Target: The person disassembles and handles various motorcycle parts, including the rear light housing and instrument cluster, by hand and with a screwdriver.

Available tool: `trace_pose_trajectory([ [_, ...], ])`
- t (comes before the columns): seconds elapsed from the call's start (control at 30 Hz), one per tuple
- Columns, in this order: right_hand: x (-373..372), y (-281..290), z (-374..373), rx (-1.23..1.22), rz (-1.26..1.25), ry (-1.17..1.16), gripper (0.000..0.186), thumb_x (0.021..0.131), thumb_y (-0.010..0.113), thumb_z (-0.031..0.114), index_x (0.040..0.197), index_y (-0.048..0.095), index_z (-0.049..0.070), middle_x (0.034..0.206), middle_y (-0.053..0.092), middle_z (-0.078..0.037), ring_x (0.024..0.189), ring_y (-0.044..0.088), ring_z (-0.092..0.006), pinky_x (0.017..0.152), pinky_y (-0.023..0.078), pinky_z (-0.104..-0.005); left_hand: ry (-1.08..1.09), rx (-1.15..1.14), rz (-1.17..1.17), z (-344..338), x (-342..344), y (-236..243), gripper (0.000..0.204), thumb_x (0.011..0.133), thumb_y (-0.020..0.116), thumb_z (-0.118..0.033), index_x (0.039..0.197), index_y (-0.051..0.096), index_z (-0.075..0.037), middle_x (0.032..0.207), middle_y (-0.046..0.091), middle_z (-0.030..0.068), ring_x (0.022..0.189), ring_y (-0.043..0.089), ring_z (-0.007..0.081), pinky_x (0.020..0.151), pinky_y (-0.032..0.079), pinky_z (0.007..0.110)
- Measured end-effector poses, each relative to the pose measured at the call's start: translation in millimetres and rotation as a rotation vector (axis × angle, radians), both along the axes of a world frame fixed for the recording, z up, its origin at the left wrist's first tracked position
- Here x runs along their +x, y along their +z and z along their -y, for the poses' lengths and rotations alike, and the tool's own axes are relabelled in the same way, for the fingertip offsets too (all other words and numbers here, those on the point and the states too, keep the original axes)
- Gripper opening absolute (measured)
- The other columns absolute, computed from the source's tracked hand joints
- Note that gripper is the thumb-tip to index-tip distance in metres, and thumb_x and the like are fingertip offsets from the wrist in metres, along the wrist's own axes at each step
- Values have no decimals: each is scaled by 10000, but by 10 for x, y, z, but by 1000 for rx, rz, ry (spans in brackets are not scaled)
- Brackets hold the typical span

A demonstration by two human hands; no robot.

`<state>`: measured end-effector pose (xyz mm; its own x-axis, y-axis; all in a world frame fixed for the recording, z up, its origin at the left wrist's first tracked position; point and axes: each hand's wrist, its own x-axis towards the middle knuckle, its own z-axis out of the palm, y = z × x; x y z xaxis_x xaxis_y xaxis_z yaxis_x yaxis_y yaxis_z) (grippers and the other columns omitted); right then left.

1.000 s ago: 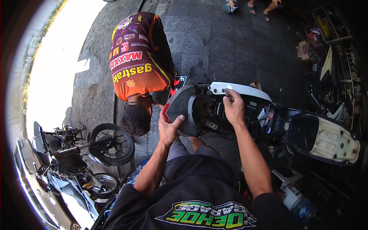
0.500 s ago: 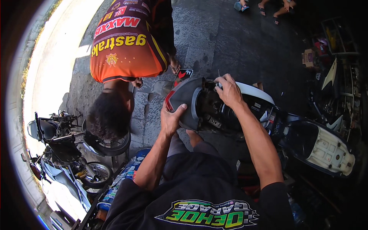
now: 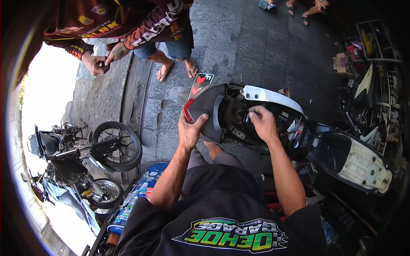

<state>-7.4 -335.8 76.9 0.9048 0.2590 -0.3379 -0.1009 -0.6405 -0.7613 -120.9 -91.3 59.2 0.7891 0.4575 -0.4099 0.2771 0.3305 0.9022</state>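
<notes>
The rear end of a scooter lies across in front of me, with a dark grey tail cover (image 3: 205, 106) and a red tail light (image 3: 188, 110). My left hand (image 3: 190, 130) is closed round the cover's near rear edge, its thumb on top. Over the open under-seat space (image 3: 232, 115) is my right hand (image 3: 264, 123). Its fingers are curled together near a black round part; what they hold, if anything, is hidden. A white side panel (image 3: 273, 99) runs along the far side. The seat (image 3: 363, 164) is tipped open at the right, its pale underside showing.
A person (image 3: 141, 30) in a dark red jersey stands at the upper left, hands together. Partly stripped motorcycles (image 3: 115, 146) stand at the left, above blue packages (image 3: 145, 181). Shelves with parts (image 3: 384, 94) line the right. Other people's feet (image 3: 290, 8) show at the top.
My right hand has moved from the white panel's rear end, nearer to me, over the under-seat space. The bent-over person has straightened up and turned. My left hand keeps its place.
</notes>
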Motion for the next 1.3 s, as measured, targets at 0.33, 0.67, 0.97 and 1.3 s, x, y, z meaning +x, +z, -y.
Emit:
trace_pose_trajectory([
  [0.33,-1284,-163,240,452,-580,-725,307,990,655,276,1155,589,26,968,624,-35,773,635,-114,657,561,-266,-16,-180,76,-48,-247,-265,588,882,727,-212,1372,510,30,1265,627,111,1162,585,207,1050,422,353],
  [0.67,-1522,-401,63,1025,-1028,-797,569,939,668,520,1302,496,118,1197,593,-88,1099,610,-246,966,501,-469,-29,-26,75,87,-217,-61,640,908,717,-275,1407,464,35,1276,615,129,1165,584,222,1046,424,356],
  [0.97,-1525,-447,-282,1154,-859,-1031,297,975,679,311,1162,596,96,1075,639,-66,1050,634,-224,958,533,-455,-135,66,-3,184,80,80,640,935,681,-316,1411,447,42,1284,604,143,1168,592,233,1032,448,373],
  [1.3,-1398,-374,-88,969,-798,-835,313,988,661,347,1091,608,57,962,669,-60,834,700,-181,746,596,-329,-191,32,47,228,153,-125,584,953,670,-315,1384,490,36,1260,619,126,1132,587,209,1006,444,344],
])
